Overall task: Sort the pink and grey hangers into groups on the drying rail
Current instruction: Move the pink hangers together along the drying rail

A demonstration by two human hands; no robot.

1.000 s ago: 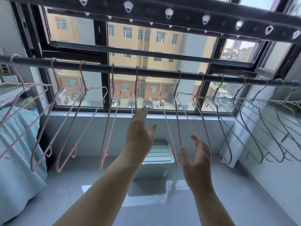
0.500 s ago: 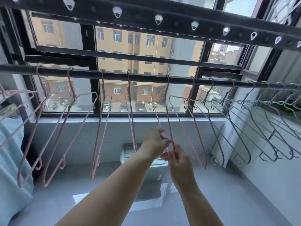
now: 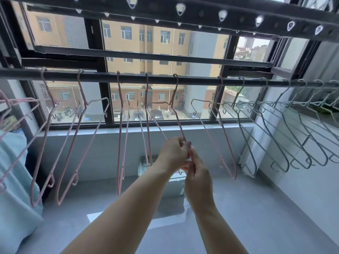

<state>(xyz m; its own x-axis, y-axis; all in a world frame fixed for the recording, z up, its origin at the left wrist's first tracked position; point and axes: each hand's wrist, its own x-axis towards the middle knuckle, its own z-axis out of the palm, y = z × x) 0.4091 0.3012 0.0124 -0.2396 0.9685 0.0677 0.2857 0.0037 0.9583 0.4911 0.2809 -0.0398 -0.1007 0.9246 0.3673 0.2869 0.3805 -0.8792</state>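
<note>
Head view, arms reaching up, left hand [image 3: 174, 153] and right hand [image 3: 198, 177] pinch thin pink hanger [image 3: 179, 125], hooked on rail [image 3: 198, 81]

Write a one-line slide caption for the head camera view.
Left hand and right hand grip one pink hanger hooked on the drying rail; grey hangers cluster at the right.

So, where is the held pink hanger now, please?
Head view: held hanger hangs mid rail, left of the rightmost pink hanger, left hand and right hand gripping its bottom.
</note>
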